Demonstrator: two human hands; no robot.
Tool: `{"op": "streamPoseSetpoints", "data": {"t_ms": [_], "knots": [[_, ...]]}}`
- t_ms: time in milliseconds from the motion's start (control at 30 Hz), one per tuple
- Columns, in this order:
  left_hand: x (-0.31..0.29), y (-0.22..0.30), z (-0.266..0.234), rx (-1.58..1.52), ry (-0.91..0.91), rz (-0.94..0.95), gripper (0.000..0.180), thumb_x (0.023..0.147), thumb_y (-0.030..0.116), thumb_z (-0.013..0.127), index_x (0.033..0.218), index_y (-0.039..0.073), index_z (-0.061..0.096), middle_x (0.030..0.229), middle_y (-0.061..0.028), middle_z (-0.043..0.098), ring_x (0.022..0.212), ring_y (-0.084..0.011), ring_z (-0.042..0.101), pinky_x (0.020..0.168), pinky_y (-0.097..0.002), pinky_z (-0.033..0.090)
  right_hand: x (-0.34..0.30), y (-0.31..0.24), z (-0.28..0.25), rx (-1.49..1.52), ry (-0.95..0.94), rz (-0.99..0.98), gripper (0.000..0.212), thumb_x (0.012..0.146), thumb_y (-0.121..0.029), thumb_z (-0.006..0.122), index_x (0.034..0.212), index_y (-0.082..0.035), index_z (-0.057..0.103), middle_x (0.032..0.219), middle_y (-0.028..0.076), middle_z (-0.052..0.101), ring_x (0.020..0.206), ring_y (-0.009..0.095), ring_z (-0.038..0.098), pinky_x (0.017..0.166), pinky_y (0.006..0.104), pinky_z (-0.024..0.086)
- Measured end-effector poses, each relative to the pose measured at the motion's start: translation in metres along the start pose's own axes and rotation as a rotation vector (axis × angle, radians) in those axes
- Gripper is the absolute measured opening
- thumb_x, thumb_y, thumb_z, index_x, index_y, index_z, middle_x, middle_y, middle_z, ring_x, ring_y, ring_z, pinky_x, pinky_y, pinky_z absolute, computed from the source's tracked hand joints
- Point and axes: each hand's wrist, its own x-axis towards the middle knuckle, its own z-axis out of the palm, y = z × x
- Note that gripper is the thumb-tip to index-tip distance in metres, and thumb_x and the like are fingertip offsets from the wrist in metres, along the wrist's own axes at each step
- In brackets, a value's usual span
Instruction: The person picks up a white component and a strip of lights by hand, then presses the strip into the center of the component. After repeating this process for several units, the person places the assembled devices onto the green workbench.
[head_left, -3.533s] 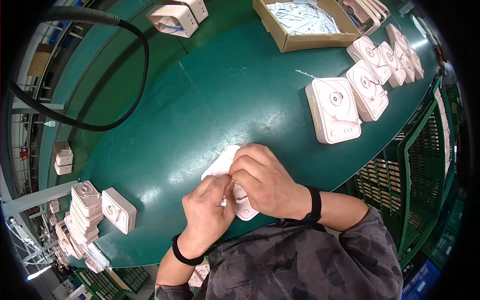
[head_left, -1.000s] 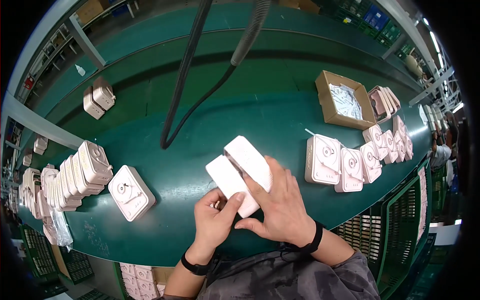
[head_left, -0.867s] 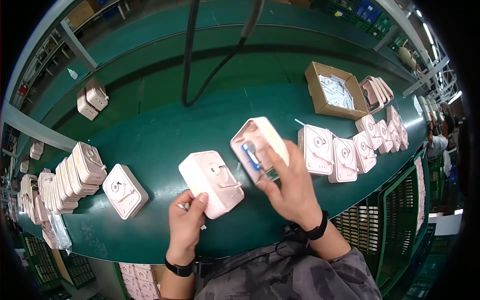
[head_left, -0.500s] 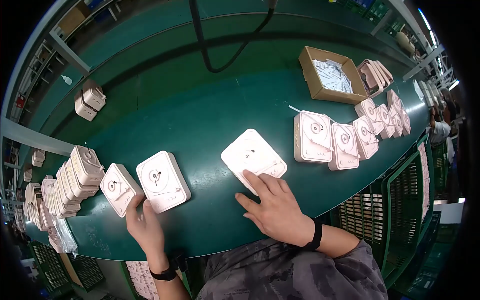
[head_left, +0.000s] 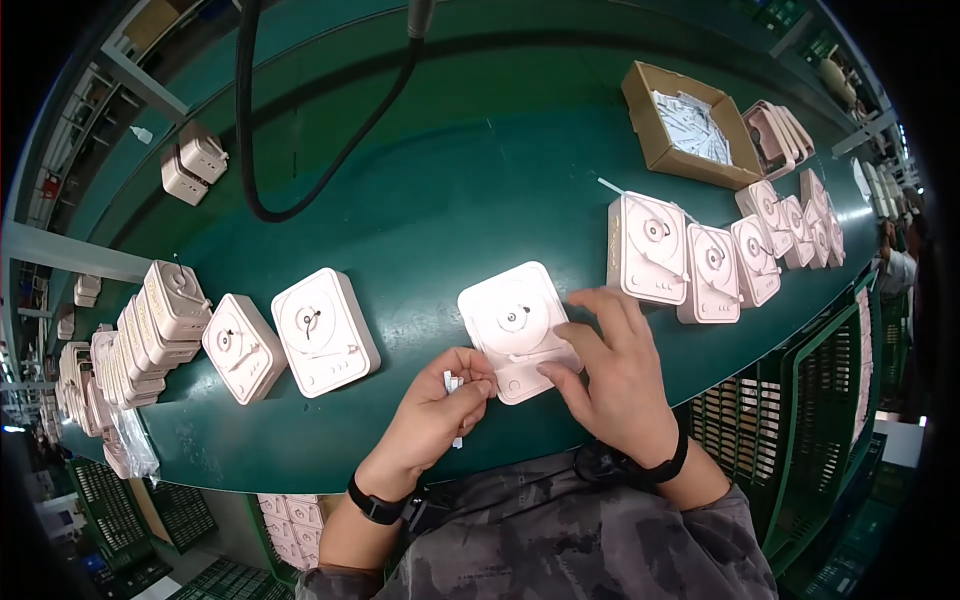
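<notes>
A pale pink box shaped like a small record player (head_left: 512,318) lies on the green table between my hands, turned slightly. My left hand (head_left: 432,405) is closed at its lower left corner, with small white strips (head_left: 453,382) poking out between thumb and fingers. At the box's right side is my right hand (head_left: 625,375); its fingers are spread, the thumb and forefinger at the edge near the moulded tonearm. To the left lie two more such boxes, a nearer-to-me one (head_left: 325,332) and a tilted one (head_left: 243,348).
Stacked pink boxes (head_left: 172,300) line the left end; several more (head_left: 648,248) stand at the right. A cardboard box (head_left: 655,150) of white strips sits at the back right. A black cable (head_left: 243,120) hangs over the table. Green crates (head_left: 790,430) stand beside the table's right edge.
My left hand has left the tilted box and come right to the middle box, now showing white strips. My right hand has shifted to that box's right side. The box has turned; the view has shifted.
</notes>
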Motion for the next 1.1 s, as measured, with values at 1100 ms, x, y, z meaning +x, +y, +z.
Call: {"op": "streamPoseSetpoints", "data": {"t_ms": [1100], "knots": [[-0.008, 0.007, 0.024, 0.783, 0.114, 0.469, 0.010, 0.094, 0.002, 0.070, 0.101, -0.003, 0.065, 0.086, -0.0088, 0.071, 0.076, -0.0134, 0.068, 0.070, -0.0247, 0.054, 0.013, 0.015, 0.017, 0.505, -0.069, -0.185, 0.012, 0.078, -0.001, 0.076, 0.089, -0.002, 0.071, 0.139, 0.015, 0.055, 0.135, 0.041, 0.045, 0.107, 0.0469, 0.043]]}}
